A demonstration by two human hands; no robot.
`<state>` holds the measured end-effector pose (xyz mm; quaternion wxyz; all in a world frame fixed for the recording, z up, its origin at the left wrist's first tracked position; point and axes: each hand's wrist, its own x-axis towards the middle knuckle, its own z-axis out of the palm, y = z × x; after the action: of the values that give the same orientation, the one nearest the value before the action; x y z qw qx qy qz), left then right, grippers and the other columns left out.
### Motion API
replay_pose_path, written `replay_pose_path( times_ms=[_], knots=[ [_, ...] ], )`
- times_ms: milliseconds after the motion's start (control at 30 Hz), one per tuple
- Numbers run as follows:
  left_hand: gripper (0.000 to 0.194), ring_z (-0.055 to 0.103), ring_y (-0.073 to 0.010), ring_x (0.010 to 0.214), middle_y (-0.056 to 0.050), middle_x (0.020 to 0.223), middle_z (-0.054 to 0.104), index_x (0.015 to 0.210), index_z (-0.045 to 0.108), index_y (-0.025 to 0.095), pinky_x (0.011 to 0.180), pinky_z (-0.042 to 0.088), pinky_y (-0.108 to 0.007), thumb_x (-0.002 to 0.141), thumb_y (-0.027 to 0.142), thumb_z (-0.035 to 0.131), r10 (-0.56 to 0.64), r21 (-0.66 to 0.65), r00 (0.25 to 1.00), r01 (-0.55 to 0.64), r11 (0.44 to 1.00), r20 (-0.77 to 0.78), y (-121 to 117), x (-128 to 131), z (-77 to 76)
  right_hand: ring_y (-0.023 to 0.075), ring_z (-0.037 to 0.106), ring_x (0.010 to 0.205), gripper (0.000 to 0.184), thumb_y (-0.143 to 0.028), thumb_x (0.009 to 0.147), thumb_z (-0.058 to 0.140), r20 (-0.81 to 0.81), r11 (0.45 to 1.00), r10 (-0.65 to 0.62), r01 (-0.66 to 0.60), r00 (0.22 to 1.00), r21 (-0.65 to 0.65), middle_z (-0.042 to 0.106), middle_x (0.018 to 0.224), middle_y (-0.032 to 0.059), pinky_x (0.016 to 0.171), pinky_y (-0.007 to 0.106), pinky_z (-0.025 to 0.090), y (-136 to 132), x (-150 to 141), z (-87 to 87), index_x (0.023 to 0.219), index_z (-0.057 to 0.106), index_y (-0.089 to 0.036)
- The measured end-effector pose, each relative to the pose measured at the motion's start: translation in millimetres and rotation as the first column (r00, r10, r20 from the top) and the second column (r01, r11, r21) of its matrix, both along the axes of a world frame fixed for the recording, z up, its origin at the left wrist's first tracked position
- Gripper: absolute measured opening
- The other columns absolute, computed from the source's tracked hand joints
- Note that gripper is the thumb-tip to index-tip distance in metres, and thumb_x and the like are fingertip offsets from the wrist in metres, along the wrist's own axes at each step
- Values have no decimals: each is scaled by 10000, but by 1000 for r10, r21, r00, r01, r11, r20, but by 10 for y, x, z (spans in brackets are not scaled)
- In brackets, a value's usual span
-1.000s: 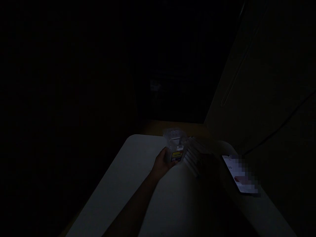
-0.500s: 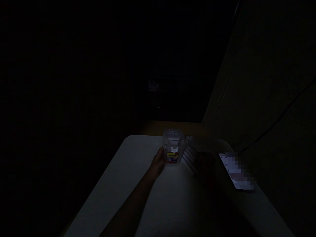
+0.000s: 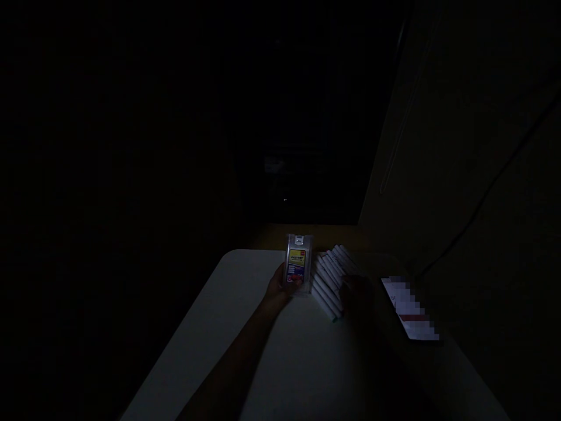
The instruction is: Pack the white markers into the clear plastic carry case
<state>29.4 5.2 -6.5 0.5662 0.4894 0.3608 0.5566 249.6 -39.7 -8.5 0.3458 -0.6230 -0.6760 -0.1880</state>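
My left hand is closed round the lower left side of a clear plastic marker case, its thumb across the front. The case stands upright, and its yellow, blue and red label faces me. Just to the right, several white markers lie side by side in a slanting row on the table. My right hand is at the right edge of that row, dark against the shadow. Its fingertips touch or nearly touch the markers; whether they grip one is too dark to see.
A phone with a lit screen lies on the white table, right of my right hand. Beyond the table's far edge is a dark glassy surface. A cable runs down along the wall on the right.
The marker case has turned in my left hand, so its label now faces me squarely. My right hand has shifted slightly left and down, and more of the markers show.
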Motion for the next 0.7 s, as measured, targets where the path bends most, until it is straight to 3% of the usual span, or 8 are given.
replay_pose_path(
  times_ms=[167,300,400,567,700],
  knots=[
    [651,652,-252,935,-70,998,693,1143,565,194,900,489,-410,550,284,821,38,-9,996,-37,999,81,9,10,-44,179,541,1071,320,-364,906,507,-62,998,60,-60,996,7,584,1144,80,968,403,435,100,9,-158,1131,573,-146],
    [639,655,-247,897,-61,980,690,1121,569,202,838,504,-398,534,221,818,-6,-4,992,6,1000,127,5,-13,-64,199,518,1101,296,-290,888,474,-103,996,87,-86,991,22,608,1118,95,1016,395,363,139,-5,-203,1115,585,-135],
    [740,654,-243,908,-55,1045,671,1161,515,225,817,516,-386,489,171,820,-46,30,982,41,999,181,30,-38,-74,217,518,1107,309,-303,888,463,-122,997,76,-74,990,24,607,1140,104,1024,423,330,146,-7,-205,1121,582,-139],
    [750,610,-236,1045,-10,1102,626,1072,511,242,846,515,-318,392,39,754,-24,57,969,10,998,245,85,-58,-68,211,535,1085,297,-309,887,457,-137,998,55,-54,989,10,615,1115,98,1008,414,349,161,0,-232,1093,595,-145],
    [676,636,-216,949,-10,1074,645,1088,508,245,747,529,-297,446,79,640,-23,11,944,21,1000,330,46,-12,-15,200,543,1080,290,-323,898,484,-116,999,29,-30,993,-11,599,1132,99,989,410,393,146,3,-204,1109,597,-159]
  ],
)
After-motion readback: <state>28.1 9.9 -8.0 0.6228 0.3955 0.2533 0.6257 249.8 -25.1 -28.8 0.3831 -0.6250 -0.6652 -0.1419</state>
